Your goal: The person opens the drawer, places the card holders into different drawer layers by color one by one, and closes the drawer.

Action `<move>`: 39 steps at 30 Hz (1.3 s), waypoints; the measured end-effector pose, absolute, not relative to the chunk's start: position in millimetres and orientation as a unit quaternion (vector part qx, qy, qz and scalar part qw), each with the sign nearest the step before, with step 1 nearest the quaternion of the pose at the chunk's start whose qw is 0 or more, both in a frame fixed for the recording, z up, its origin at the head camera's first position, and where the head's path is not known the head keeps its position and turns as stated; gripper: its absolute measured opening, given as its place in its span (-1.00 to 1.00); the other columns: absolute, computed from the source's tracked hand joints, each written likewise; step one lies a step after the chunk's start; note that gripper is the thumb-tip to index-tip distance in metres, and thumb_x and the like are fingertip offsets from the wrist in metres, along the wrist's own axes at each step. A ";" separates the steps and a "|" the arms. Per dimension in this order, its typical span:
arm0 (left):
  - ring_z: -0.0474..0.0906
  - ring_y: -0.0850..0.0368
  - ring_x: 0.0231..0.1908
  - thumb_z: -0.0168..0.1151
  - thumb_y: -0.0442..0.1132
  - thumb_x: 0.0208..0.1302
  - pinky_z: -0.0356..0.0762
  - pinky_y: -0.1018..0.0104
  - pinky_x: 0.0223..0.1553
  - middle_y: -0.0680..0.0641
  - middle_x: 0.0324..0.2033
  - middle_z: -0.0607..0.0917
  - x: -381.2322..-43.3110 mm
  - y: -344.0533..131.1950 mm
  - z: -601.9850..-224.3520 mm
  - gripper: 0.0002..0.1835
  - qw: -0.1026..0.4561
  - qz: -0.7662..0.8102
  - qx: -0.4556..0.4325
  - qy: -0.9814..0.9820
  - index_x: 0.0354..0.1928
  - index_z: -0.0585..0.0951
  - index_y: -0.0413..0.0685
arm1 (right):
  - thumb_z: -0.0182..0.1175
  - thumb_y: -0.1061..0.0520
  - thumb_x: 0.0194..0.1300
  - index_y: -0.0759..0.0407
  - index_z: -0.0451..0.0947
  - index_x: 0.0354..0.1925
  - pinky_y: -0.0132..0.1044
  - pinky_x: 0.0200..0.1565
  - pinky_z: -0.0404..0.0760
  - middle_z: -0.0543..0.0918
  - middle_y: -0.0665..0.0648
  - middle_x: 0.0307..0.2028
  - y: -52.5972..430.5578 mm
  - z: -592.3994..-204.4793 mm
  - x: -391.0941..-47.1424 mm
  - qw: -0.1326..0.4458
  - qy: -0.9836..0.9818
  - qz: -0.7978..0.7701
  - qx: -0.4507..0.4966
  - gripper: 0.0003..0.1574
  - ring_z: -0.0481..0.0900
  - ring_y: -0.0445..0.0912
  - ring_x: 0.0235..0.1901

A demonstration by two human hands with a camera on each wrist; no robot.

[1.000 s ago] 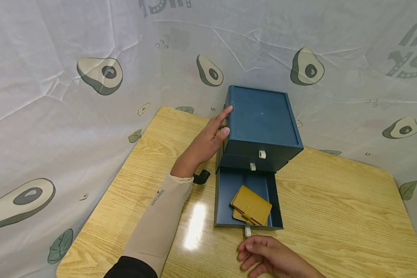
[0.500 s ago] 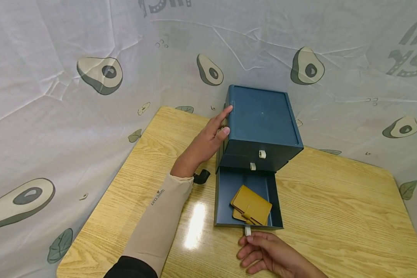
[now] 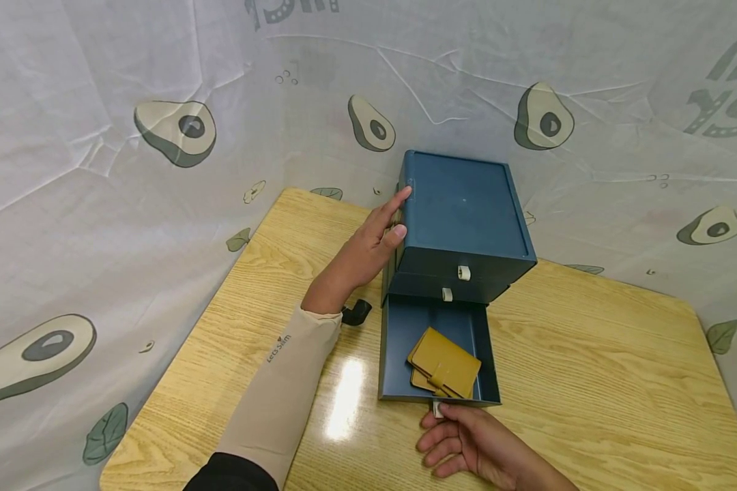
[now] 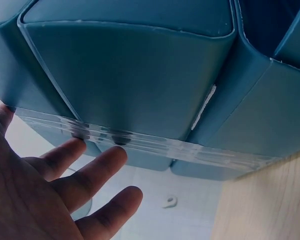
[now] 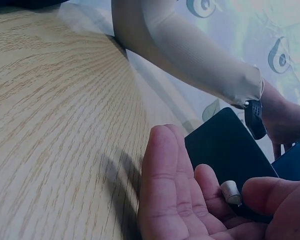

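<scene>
A dark blue drawer unit (image 3: 467, 204) stands at the back of the table, its bottom drawer (image 3: 494, 372) pulled out toward me. Two mustard-yellow wallets (image 3: 447, 365) lie overlapping inside that drawer. My left hand (image 3: 365, 249) rests against the unit's left side, fingers spread and nearly straight; the left wrist view has its fingertips along a strip of clear tape (image 4: 190, 149). At the drawer's front, my right hand (image 3: 469, 440) pinches the small white pull tab (image 5: 231, 192) between thumb and index finger, with the other fingers loosely extended.
Two upper drawers, each with a white tab (image 3: 463, 273), are closed. The wooden table (image 3: 596, 368) extends to both sides. A pale curtain (image 3: 454, 75) with avocado prints hangs close behind the unit. A black strap piece (image 3: 357, 312) shows beside the left wrist.
My right hand has moved slightly forward to the drawer front, and its thumb and index finger have come onto the white tab. The left hand, drawer and wallets look unmoved.
</scene>
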State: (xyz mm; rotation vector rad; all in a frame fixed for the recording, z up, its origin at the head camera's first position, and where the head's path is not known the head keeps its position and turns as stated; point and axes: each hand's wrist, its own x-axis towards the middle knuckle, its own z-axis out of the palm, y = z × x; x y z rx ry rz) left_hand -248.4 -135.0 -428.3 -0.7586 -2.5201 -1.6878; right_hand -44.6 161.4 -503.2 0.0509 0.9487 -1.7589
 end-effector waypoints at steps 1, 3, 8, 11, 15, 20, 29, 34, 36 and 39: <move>0.10 -0.13 0.66 -0.40 0.78 0.30 0.14 -0.35 0.55 0.03 0.73 0.00 -248.3 -134.9 -428.3 0.08 0.008 -0.539 -0.242 -0.806 0.77 -0.06 0.52 | -0.13 -0.07 0.80 0.22 0.55 0.20 -0.15 0.03 0.79 0.83 0.16 0.02 161.7 -503.6 -44.7 0.541 0.397 -0.741 0.021 -0.53 0.84 -0.04 -0.01; 0.12 -0.13 0.65 -0.40 0.78 0.31 0.15 -0.35 0.55 0.04 0.73 0.00 -248.3 -134.5 -427.9 0.07 0.009 -0.539 -0.242 -0.807 0.77 -0.06 0.52 | -0.13 -0.07 0.80 0.22 0.55 0.20 -0.16 0.04 0.79 0.83 0.16 0.03 162.2 -504.1 -45.0 0.541 0.395 -0.742 0.020 -0.52 0.84 -0.04 -0.01; 0.16 -0.14 0.63 -0.39 0.77 0.32 0.20 -0.33 0.54 0.05 0.73 0.01 -248.2 -133.8 -427.8 0.07 0.012 -0.538 -0.243 -0.807 0.77 -0.05 0.50 | -0.15 -0.06 0.80 0.21 0.55 0.20 -0.17 0.03 0.79 0.83 0.16 0.03 163.3 -505.0 -45.7 0.541 0.393 -0.744 0.017 -0.52 0.84 -0.04 -0.01; 0.18 -0.15 0.62 -0.39 0.77 0.32 0.22 -0.33 0.53 0.05 0.73 0.02 -248.0 -133.7 -428.2 0.07 0.013 -0.539 -0.244 -0.806 0.77 -0.05 0.50 | -0.16 -0.06 0.81 0.20 0.56 0.20 -0.18 0.02 0.79 0.83 0.16 0.03 163.4 -505.1 -45.9 0.540 0.393 -0.744 0.014 -0.52 0.84 -0.05 -0.02; 0.19 -0.16 0.62 -0.39 0.77 0.32 0.23 -0.34 0.52 0.05 0.73 0.02 -248.1 -133.7 -428.5 0.07 0.013 -0.540 -0.244 -0.805 0.77 -0.05 0.50 | -0.16 -0.06 0.81 0.20 0.57 0.19 -0.19 0.01 0.79 0.83 0.15 0.03 163.0 -505.0 -46.3 0.539 0.392 -0.745 0.012 -0.52 0.84 -0.06 -0.02; 0.19 -0.16 0.62 -0.38 0.77 0.32 0.23 -0.34 0.52 0.05 0.73 0.02 -248.9 -133.4 -428.7 0.08 0.013 -0.541 -0.244 -0.805 0.77 -0.05 0.49 | -0.16 -0.05 0.81 0.20 0.58 0.18 -0.21 0.02 0.79 0.82 0.13 0.04 163.0 -505.0 -47.0 0.538 0.389 -0.748 0.013 -0.52 0.83 -0.08 -0.01; 0.16 -0.15 0.63 -0.38 0.78 0.31 0.19 -0.36 0.53 0.04 0.73 0.02 -249.1 -133.2 -428.3 0.09 0.010 -0.541 -0.242 -0.805 0.77 -0.04 0.49 | -0.16 -0.05 0.81 0.21 0.59 0.20 -0.22 0.03 0.78 0.81 0.13 0.06 161.7 -505.2 -49.8 0.534 0.393 -0.748 0.006 -0.51 0.82 -0.10 -0.02; 0.14 -0.14 0.64 -0.39 0.78 0.31 0.17 -0.35 0.54 0.04 0.73 0.01 -249.1 -133.5 -427.7 0.10 0.011 -0.540 -0.245 -0.805 0.78 -0.04 0.45 | -0.15 -0.05 0.80 0.22 0.58 0.21 -0.22 0.02 0.78 0.81 0.13 0.06 160.5 -504.9 -53.0 0.528 0.404 -0.747 0.006 -0.51 0.82 -0.11 -0.03; 0.16 -0.16 0.64 -0.39 0.78 0.30 0.19 -0.35 0.54 0.04 0.73 0.01 -248.9 -133.7 -427.4 0.11 0.009 -0.540 -0.246 -0.805 0.78 -0.04 0.44 | -0.14 -0.05 0.80 0.23 0.58 0.20 -0.22 0.02 0.78 0.81 0.13 0.05 159.8 -504.7 -54.4 0.525 0.407 -0.748 0.008 -0.51 0.82 -0.11 -0.03; 0.19 -0.18 0.62 -0.40 0.79 0.30 0.21 -0.35 0.52 0.04 0.73 0.01 -248.7 -133.9 -427.4 0.11 0.008 -0.539 -0.245 -0.806 0.78 -0.05 0.45 | -0.13 -0.05 0.80 0.24 0.58 0.20 -0.21 0.03 0.78 0.81 0.13 0.05 158.5 -504.2 -56.9 0.521 0.411 -0.748 0.012 -0.52 0.82 -0.11 -0.04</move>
